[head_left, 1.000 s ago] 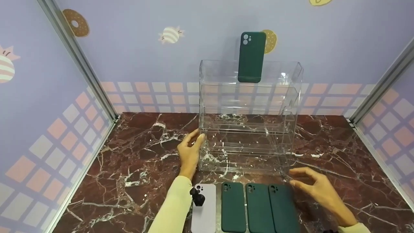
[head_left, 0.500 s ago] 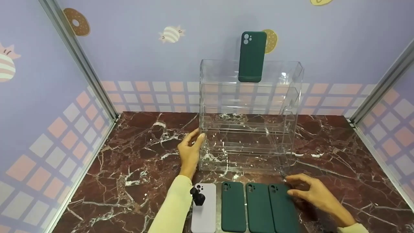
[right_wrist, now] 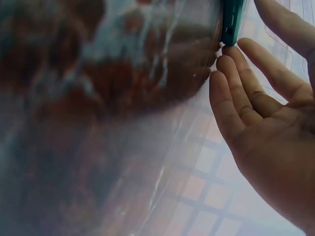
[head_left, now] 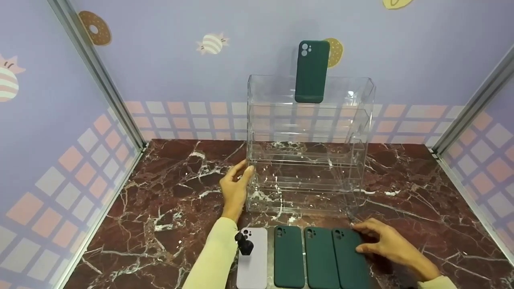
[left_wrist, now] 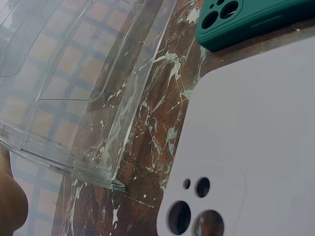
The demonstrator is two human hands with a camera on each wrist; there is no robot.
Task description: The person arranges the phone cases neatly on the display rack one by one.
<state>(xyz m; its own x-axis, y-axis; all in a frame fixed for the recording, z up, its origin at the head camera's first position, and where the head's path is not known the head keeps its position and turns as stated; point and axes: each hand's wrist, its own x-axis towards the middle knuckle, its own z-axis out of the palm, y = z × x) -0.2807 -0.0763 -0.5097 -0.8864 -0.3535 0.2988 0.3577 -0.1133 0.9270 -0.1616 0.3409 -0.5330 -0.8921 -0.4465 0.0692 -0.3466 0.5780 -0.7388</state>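
Observation:
A clear stepped acrylic rack (head_left: 305, 160) stands in the middle of the table. My left hand (head_left: 233, 190) holds its left side, thumb toward the front; part of that hand shows at the left wrist view's edge. In front lie a pale lilac phone case (head_left: 257, 261) and several dark green phone cases, among them the rightmost green phone case (head_left: 350, 257). Beside that one is my right hand (head_left: 387, 243); in the right wrist view its extended fingertips meet the green case's edge, with the thumb apart. Another green phone case (head_left: 312, 72) stands upright in the rack's top tier.
A middle green case (head_left: 321, 257) lies close against the rightmost one, and a further green case (head_left: 289, 257) lies to their left. The red-brown marble table (head_left: 180, 220) meets the patterned back wall (head_left: 180, 80). Metal posts (head_left: 96, 72) mark the corners.
My right hand has moved down and slightly left, from the rack's lower right corner to the rightmost green case. The left hand and the rack have stayed put.

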